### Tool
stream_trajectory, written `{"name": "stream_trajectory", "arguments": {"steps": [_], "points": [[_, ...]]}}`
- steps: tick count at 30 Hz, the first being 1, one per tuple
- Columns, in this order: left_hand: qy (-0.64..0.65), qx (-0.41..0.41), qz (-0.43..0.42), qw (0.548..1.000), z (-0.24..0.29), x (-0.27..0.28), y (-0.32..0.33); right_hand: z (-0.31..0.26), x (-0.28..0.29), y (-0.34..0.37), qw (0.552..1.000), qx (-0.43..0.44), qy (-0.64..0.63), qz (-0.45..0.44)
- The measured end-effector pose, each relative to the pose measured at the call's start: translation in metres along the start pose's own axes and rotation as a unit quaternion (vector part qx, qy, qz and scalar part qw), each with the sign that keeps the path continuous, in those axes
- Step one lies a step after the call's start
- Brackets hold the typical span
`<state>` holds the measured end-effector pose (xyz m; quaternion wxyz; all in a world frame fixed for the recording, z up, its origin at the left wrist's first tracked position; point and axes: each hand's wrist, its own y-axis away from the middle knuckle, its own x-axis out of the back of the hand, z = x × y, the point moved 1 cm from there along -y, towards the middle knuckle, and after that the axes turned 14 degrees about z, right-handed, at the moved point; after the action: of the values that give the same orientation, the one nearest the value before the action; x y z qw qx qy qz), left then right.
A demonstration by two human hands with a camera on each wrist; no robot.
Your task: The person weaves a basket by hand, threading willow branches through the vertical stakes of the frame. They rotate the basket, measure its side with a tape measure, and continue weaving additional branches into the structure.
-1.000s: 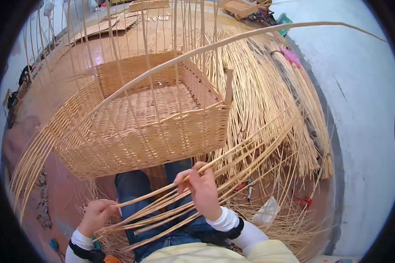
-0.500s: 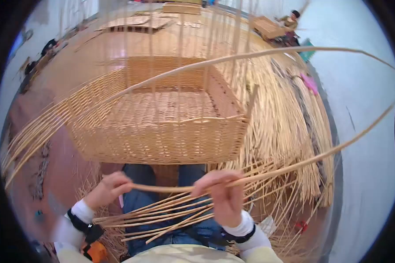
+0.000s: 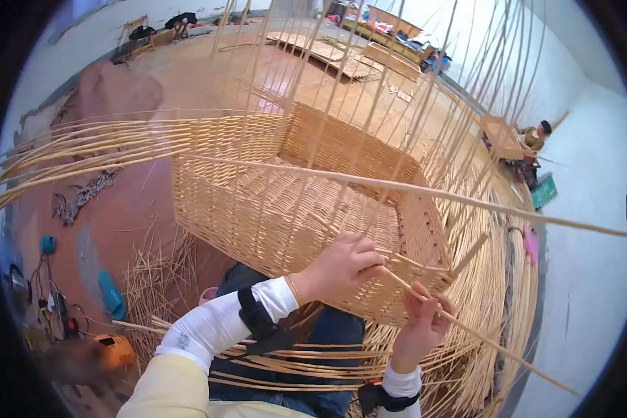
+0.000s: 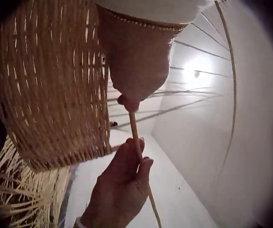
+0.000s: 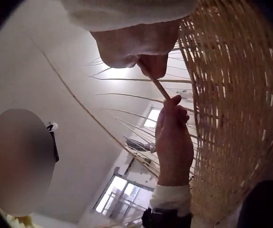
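1. Honey-coloured wicker is woven into the open basket (image 3: 223, 212), which is placed ahead of the person's legs (image 3: 334, 329), its near wall turned toward both hands.
2. One slender rod (image 3: 396, 277) is held between the hands; in the head view its long axis is slanted from the near rim down to the lower right, close to the line of that wall.
3. By the left hand (image 3: 338, 268) the rod is pinched near its upper end, in front of the rim; whether the weave is touched cannot be told.
4. By the right hand (image 3: 421, 324) it is pinched farther along, near the basket's right corner, and a free length is left beyond.
5. The left hand is set nearer the rim's middle. The angle between the rod's upper end and the rim is judged to matter most; whether that end is tucked behind a stake is hidden.
6. Above, a longer rod (image 3: 467, 200) is stretched across the basket's opening.
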<state>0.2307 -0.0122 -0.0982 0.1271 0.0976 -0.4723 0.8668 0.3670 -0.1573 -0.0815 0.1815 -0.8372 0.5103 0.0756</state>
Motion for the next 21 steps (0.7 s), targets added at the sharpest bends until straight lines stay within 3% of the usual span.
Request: {"name": "stream_trajectory", "arguments": {"steps": [4, 6, 9, 13, 15, 19, 21], "points": [[-0.033, 0.041, 0.004, 0.999, -0.013, 0.010, 0.013, 0.019, -0.017, 0.005, 1.000, 0.004, 0.008, -0.030], [-0.054, 0.033, 0.082, 0.995, -0.006, 0.012, 0.021, 0.031, -0.011, 0.005, 0.998, 0.006, -0.014, -0.053], [-0.065, 0.068, 0.111, 0.989, 0.005, 0.017, 0.026, 0.040, -0.005, -0.001, 0.998, -0.015, -0.023, -0.057], [-0.069, 0.088, 0.110, 0.988, 0.003, 0.041, 0.043, 0.039, -0.003, -0.003, 0.991, -0.029, -0.074, -0.104], [-0.138, 0.156, 0.101, 0.973, -0.005, 0.059, 0.050, 0.042, -0.001, -0.004, 0.992, -0.062, -0.068, -0.088], [-0.137, 0.254, 0.114, 0.951, -0.033, 0.095, 0.027, 0.049, 0.004, -0.007, 0.988, -0.103, -0.073, -0.087], [0.066, 0.310, 0.166, 0.934, -0.043, 0.098, 0.007, 0.046, 0.002, -0.010, 0.989, -0.101, -0.064, -0.092]]}}
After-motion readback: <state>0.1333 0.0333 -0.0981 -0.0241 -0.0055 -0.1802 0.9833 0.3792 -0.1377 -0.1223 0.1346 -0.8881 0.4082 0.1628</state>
